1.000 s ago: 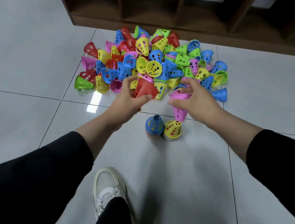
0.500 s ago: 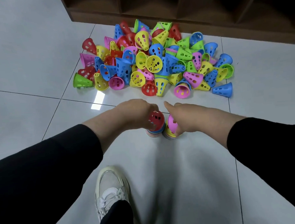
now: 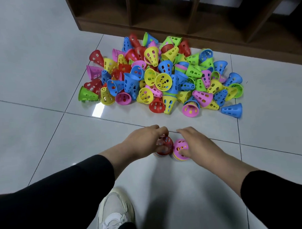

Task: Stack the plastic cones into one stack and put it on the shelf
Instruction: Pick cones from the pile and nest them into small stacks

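Observation:
Two short stacks of perforated plastic cones stand side by side on the floor in front of me. My left hand (image 3: 144,142) grips the red cone (image 3: 166,144) on top of the left stack, fingers curled round it. My right hand (image 3: 196,145) holds the pink cone (image 3: 180,147) on top of the right stack, thumb against its near side. Beyond them lies a big loose pile of cones (image 3: 162,79) in red, yellow, blue, green and pink. The dark wooden shelf (image 3: 194,24) stands behind the pile.
Grey floor tiles (image 3: 41,76) stretch to the left and right of the pile. My white shoe (image 3: 114,214) and black trouser leg are at the bottom centre. A single blue cone (image 3: 232,110) lies apart at the pile's right edge.
Both hands brought a red and a pink cone back from the pile and set them down over the two stacks; now they have pressed lower onto them.

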Demonstrator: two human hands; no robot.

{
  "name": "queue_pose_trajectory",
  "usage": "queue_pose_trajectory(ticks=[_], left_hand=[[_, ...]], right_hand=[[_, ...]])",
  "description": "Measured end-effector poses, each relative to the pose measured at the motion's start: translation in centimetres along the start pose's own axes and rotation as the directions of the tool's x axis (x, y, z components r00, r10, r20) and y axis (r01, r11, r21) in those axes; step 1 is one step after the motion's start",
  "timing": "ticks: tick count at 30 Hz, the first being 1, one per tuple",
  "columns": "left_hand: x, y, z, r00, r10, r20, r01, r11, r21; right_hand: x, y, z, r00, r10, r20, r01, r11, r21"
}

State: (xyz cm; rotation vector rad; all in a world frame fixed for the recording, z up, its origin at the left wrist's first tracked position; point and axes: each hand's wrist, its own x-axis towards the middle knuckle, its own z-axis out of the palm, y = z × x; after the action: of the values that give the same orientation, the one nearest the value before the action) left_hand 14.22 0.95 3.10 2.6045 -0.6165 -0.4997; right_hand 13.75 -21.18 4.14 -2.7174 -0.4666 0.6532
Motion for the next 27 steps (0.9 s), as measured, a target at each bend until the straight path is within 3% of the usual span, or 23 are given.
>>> queue_pose_trajectory(ticks=[4,6,9,11,16,22,27], left_hand=[[-0.3,-0.7,0.0,0.999,0.038,-0.007,-0.038,0.999,-0.018],[-0.6,-1.1,-0.5,0.995,0.054,-0.084,-0.058,0.998,-0.040],[0.3,-2.4,-1.1,0.966,-0.069,-0.250,0.041,0.992,-0.115],[2.2,-3.3,-1.1,0.950,-0.143,-0.277,0.120,0.988,-0.100],[7.5,-4.6,-0.4,0.973,-0.199,-0.114,0.197,0.980,-0.034],[12.5,-5.7,1.0,0.892,-0.442,-0.094,0.425,0.892,-0.156],[15.1,-6.8,1.7,0.800,-0.588,-0.117,0.539,0.790,-0.292]], right_hand=[[-0.6,0.1,0.2,0.999,-0.001,0.035,-0.002,0.997,0.083],[-0.8,0.2,-0.7,1.000,-0.008,-0.009,0.009,0.989,0.150],[0.1,1.4,-2.0,0.963,0.146,-0.226,-0.076,0.952,0.295],[1.7,2.9,-2.6,0.908,0.308,-0.282,-0.179,0.898,0.403],[6.9,6.1,-3.5,0.827,0.547,-0.128,-0.387,0.720,0.577],[12.3,7.3,-3.1,0.645,0.741,0.187,-0.508,0.234,0.829],[15.3,8.2,-1.9,0.603,0.750,0.272,-0.544,0.137,0.828]])
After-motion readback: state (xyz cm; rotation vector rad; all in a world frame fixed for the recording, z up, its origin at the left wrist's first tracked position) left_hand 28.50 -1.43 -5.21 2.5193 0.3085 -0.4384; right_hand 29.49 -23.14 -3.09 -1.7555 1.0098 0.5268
